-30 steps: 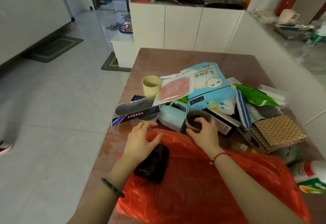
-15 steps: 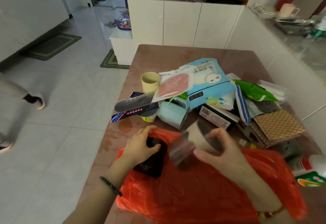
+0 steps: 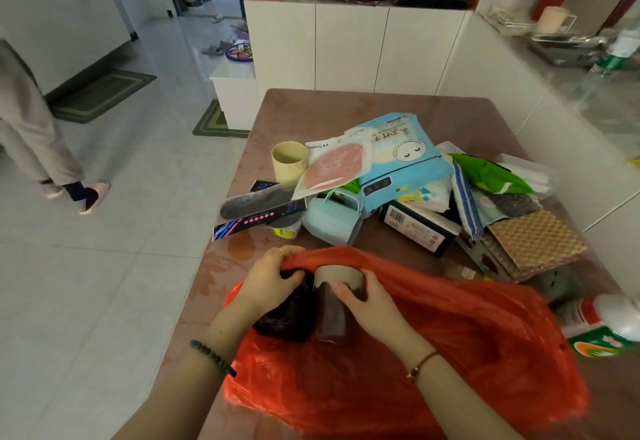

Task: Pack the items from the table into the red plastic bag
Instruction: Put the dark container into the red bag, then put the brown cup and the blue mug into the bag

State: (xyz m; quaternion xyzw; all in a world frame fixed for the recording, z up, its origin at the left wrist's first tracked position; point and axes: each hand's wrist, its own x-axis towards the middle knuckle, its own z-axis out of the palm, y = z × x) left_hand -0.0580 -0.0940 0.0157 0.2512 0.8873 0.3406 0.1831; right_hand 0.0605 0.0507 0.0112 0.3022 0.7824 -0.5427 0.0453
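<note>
L hand (image 3: 273, 277) pinches up the rim of the crinkly red plastic bag (image 3: 433, 328) beside a dark packet inside, R hand (image 3: 363, 297), at the pile a sec ago, now wraps the brown cylindrical cup (image 3: 334, 296) w/ its base in the bag's mouth, so another item's nearly packed, most still on the brown table (image 3: 346, 107).

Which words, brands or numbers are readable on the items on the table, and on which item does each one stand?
"Tenghong": top edge of the clear packet with a pink pad.
Blue pack: large characters and ring text, too blurred to read.
Dark box: barcode and small print, too small.
Neon-striped box: print unreadable.
Green and white bottle: label blurred.
</note>
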